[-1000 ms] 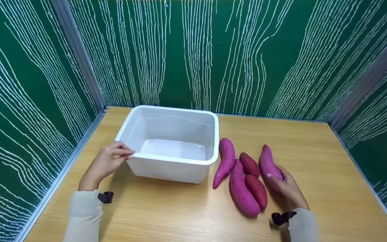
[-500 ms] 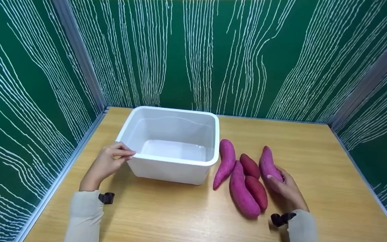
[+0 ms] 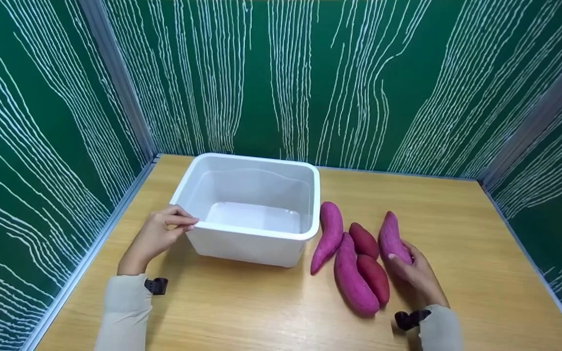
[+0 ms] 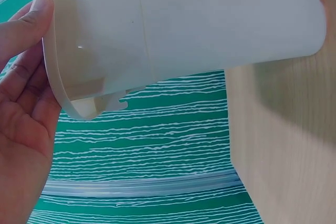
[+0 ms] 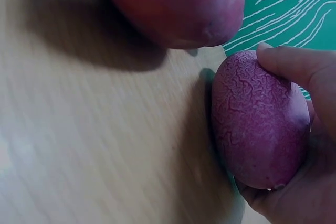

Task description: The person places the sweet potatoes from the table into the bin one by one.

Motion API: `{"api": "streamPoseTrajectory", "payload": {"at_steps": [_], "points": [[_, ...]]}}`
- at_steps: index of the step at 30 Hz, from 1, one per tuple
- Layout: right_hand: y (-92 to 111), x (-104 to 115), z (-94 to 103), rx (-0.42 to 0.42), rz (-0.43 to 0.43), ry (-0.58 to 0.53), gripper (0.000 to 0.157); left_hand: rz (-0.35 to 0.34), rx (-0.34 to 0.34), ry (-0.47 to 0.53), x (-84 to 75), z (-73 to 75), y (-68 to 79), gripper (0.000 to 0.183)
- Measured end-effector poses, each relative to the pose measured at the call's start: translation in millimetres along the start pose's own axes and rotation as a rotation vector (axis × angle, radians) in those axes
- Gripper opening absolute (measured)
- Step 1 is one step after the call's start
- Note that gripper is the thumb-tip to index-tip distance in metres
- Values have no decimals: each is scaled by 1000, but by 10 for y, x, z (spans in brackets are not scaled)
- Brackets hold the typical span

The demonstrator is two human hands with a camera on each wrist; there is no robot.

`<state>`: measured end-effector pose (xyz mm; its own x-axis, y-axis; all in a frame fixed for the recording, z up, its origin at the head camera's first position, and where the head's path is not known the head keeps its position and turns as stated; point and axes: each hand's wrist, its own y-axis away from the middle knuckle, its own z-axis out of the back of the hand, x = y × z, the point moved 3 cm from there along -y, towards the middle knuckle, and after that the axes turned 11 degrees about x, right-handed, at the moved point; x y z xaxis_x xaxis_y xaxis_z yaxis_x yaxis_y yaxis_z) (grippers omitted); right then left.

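Observation:
At the near left corner of a white plastic tub [image 3: 242,247], my left hand [image 3: 156,235] pinches the rim between thumb and fingers. The left wrist view shows the thumb on one side of that rim [image 4: 48,51]. My right hand [image 3: 421,277] grips the near end of a purple sweet potato [image 3: 390,234], thumb on its left side. Its wrinkled skin [image 5: 257,124] shows in the right wrist view. Left of it lie two red sweet potatoes [image 3: 364,240] and a long purple one [image 3: 353,278]. Another curved purple one [image 3: 329,236] lies beside the tub.
The tub's inner floor [image 3: 251,217] shows bare. Everything stands on a wooden table [image 3: 261,312]. Green panels [image 3: 251,97] with wavy white lines enclose it at the back and sides, with grey metal posts [image 3: 120,78] at the corners.

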<state>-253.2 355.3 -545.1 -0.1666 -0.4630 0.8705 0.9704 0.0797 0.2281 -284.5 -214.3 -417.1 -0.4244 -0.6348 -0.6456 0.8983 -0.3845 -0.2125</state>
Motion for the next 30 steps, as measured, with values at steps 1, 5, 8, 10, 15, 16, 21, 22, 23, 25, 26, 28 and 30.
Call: {"api": "streamPoseTrajectory", "payload": {"at_steps": [1, 5, 8, 10, 15, 16, 21, 22, 23, 25, 26, 28, 30], "points": [[0, -5, 1, 4, -12, -19, 77, 6, 3, 7, 1, 2, -4, 20], [3, -15, 2, 14, -63, -62, 82, 10, 9, 21, 3, 4, -10, 20], [1, -26, -8, 20, -92, -73, 86, 6, 7, 14, 9, 3, -3, 20], [-2, -36, -17, 22, -102, -85, 88, 0, 4, 5, 12, 6, 6, 20], [-19, -32, -28, 9, -85, -75, 85, -6, -8, -6, 19, 23, 21, 20], [-21, -27, -28, 7, -80, -72, 84, -7, -11, -5, 19, 27, 21, 20], [-14, -1, -9, 0, -60, -52, 81, -11, -13, -1, 16, 23, 13, 19], [-12, 3, -2, -3, -60, -50, 80, -11, -12, -1, 15, 20, 12, 19], [-13, 7, 4, -9, -54, -33, 79, -7, -10, 1, 17, 15, 11, 19], [-15, 14, 19, -21, -54, -5, 76, 3, -8, 6, 19, 8, 11, 19], [-16, 16, 25, -25, -55, 5, 75, 11, -5, 11, 21, 4, 10, 19], [-19, 19, 34, -24, -61, 9, 73, 18, -2, 17, 19, 2, 9, 18], [-22, 24, 42, -18, -64, 1, 73, 25, 1, 26, 16, 2, 4, 19]]}}
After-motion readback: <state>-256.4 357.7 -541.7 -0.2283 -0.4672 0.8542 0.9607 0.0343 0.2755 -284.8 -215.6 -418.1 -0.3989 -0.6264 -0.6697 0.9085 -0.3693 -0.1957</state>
